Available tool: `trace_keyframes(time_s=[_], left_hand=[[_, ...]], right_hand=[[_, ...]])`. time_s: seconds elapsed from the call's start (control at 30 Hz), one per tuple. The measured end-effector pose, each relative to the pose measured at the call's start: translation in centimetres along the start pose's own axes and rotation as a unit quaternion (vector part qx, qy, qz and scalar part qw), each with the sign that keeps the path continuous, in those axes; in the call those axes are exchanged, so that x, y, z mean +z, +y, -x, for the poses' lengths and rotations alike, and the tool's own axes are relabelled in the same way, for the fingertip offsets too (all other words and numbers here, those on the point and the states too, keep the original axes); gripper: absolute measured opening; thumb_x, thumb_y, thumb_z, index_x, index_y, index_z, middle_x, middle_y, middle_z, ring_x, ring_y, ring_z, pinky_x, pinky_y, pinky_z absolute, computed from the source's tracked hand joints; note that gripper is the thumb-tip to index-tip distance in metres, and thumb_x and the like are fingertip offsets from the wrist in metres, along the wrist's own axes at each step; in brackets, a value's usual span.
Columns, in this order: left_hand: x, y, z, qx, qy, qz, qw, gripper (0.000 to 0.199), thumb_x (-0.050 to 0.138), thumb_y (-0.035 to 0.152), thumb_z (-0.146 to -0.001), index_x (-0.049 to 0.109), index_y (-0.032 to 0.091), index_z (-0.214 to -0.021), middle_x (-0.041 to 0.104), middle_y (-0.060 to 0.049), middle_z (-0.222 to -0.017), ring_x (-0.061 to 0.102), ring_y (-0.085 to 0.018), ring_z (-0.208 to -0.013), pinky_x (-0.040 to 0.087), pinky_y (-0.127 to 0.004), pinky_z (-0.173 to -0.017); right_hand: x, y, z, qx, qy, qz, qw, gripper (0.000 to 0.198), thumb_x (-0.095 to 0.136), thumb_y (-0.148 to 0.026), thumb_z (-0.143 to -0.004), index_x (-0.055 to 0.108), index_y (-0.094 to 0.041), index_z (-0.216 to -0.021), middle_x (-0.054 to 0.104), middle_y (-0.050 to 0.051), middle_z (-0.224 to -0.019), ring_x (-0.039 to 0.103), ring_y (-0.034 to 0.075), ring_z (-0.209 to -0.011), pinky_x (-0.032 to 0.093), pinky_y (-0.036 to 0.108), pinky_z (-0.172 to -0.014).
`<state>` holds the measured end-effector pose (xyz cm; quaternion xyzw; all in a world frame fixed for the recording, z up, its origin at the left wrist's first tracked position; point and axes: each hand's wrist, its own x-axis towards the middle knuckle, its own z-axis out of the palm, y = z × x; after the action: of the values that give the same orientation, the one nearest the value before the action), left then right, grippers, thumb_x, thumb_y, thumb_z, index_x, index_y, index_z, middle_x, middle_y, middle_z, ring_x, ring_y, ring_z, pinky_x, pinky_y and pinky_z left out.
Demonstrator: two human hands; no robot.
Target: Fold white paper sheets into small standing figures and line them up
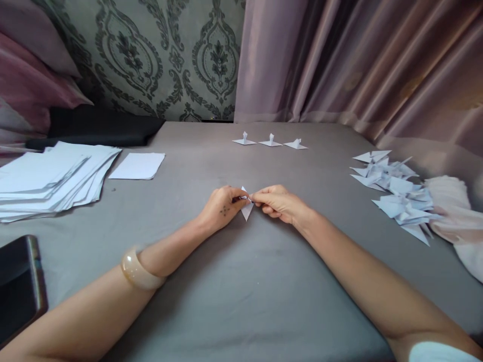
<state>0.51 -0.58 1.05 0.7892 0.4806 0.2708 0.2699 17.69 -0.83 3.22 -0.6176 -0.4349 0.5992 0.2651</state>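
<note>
Between my hands, over the middle of the grey cloth surface (256, 271), is a small white folded-paper figure (246, 211) with pointed ends. My left hand (225, 205) pinches it from the left, thumb and fingers closed on its body. From the right, my right hand (278, 202) pinches its near-centre part between thumb and forefinger, the other fingers curled in. The fingers hide much of the figure's middle. Beyond the hands, three similar folded-paper figures (271, 141) stand in a row.
A heap of folded-paper figures (400, 193) lies at the right beside a pale cloth (449, 201). Stacked white sheets (49, 176) and a smaller stack of square paper (138, 166) are at the left. A phone (20, 286) lies near left; curtains (294, 60) hang behind.
</note>
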Motion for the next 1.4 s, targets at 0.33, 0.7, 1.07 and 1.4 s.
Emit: trace_keyframes(time_s=[0.33,0.7,1.07,1.4], left_hand=[[-0.2,0.0,0.1,0.011,-0.006,-0.01,1.0,0.018,0.06,0.028,-0.086,0.076,0.023,-0.092,0.07,-0.001,-0.079,0.063,-0.016,-0.074,0.045,-0.025,-0.069],[-0.1,-0.1,0.0,0.011,-0.001,0.036,0.999,0.016,0.061,0.026,-0.085,0.077,0.023,-0.088,0.073,0.0,-0.082,0.065,-0.015,-0.077,0.046,-0.023,-0.069],[-0.1,0.3,0.1,-0.016,-0.001,0.047,0.999,0.018,0.06,0.026,-0.084,0.077,0.022,-0.085,0.075,0.0,-0.083,0.065,-0.016,-0.076,0.045,-0.024,-0.067],[-0.3,-1.4,-0.5,-0.066,0.099,0.069,0.991,0.022,0.061,0.034,-0.081,0.076,0.019,-0.081,0.073,-0.001,-0.074,0.063,-0.016,-0.069,0.044,-0.024,-0.063]], right_hand=[[-0.4,0.0,-0.2,0.02,-0.021,-0.011,1.0,0.015,0.064,-0.016,-0.074,0.056,-0.014,-0.061,0.054,-0.003,-0.055,0.033,0.0,-0.034,0.018,0.014,-0.027],[-1.2,-0.3,-0.6,0.041,-0.042,-0.001,0.998,0.017,0.063,-0.013,-0.074,0.055,-0.013,-0.059,0.054,-0.002,-0.056,0.035,0.0,-0.035,0.018,0.013,-0.027],[-1.7,-0.3,-0.8,0.042,-0.072,-0.008,0.996,0.015,0.063,-0.011,-0.076,0.057,-0.012,-0.062,0.053,-0.003,-0.054,0.034,0.0,-0.035,0.018,0.012,-0.027],[-1.8,0.2,-1.3,-0.002,0.008,-0.047,0.999,0.013,0.065,-0.014,-0.079,0.059,-0.013,-0.067,0.057,-0.002,-0.056,0.037,0.0,-0.035,0.02,0.013,-0.027]])
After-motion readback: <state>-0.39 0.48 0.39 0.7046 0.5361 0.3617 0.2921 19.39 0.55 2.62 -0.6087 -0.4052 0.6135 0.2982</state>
